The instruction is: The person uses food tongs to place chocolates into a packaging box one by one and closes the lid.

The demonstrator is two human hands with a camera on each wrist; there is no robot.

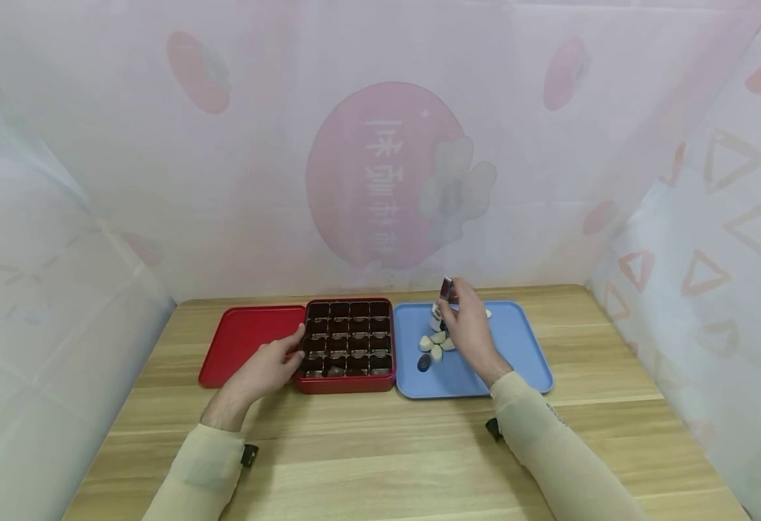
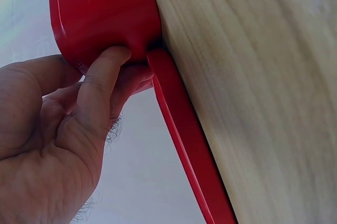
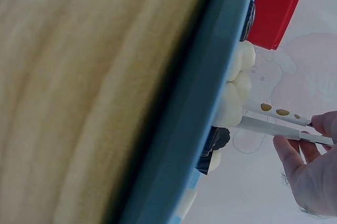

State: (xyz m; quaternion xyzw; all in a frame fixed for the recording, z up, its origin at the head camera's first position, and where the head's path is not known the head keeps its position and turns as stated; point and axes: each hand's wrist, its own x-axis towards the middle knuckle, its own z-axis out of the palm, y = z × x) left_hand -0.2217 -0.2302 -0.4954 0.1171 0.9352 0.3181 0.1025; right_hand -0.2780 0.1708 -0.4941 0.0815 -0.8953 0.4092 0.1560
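Observation:
My left hand [image 1: 275, 367] rests its fingertips against the left side of a red tin [image 1: 344, 386], which holds a dark divided insert [image 1: 349, 341]. In the left wrist view, fingers press the tin's red wall [image 2: 105, 18], just above the lid's edge. My right hand [image 1: 472, 325] pinches small tongs [image 3: 281, 112] between thumb and fingers. One arm of the tongs is white with gold-brown spots, the other plain and silvery. Their lower ends reach down among white chocolates [image 1: 437, 353] on the blue tray [image 1: 504, 369]; I cannot tell whether they grip one.
A flat red lid [image 1: 244, 336] lies left of the tin. One dark chocolate [image 1: 424, 362] sits at the near left of the pile. Tin and tray stand side by side on the wooden table [image 1: 354, 456], with a printed cloth [image 1: 257, 181] hanging behind.

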